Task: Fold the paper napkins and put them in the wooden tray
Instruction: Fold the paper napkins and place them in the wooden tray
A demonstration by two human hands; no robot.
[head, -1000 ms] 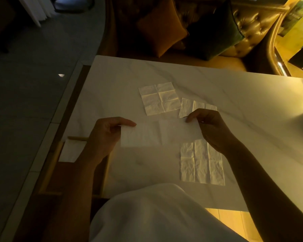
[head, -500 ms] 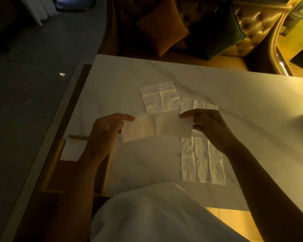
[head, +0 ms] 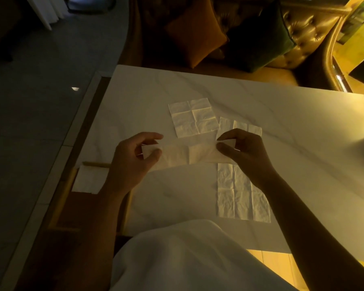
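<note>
A white paper napkin (head: 183, 155), folded into a long strip, hangs just above the marble table (head: 292, 127). My left hand (head: 132, 159) pinches its left end and my right hand (head: 243, 151) pinches its right end. Three unfolded napkins lie flat on the table: one square (head: 192, 117) beyond my hands, one (head: 247, 128) partly hidden behind my right hand, and one (head: 240, 196) under my right forearm. The wooden tray (head: 60, 198) sits at the table's left edge, below my left wrist, with a folded napkin (head: 88, 181) in its far end.
A tufted sofa (head: 303, 28) with an orange cushion (head: 195, 32) and a dark green cushion (head: 259, 36) stands past the table's far edge. My white clothing (head: 187, 259) fills the bottom of the view. Dark floor (head: 29, 101) lies to the left.
Both hands have tilted the held napkin away from me, so it now looks narrower and darker. My fingers have shifted on its ends. The flat napkins have not moved.
</note>
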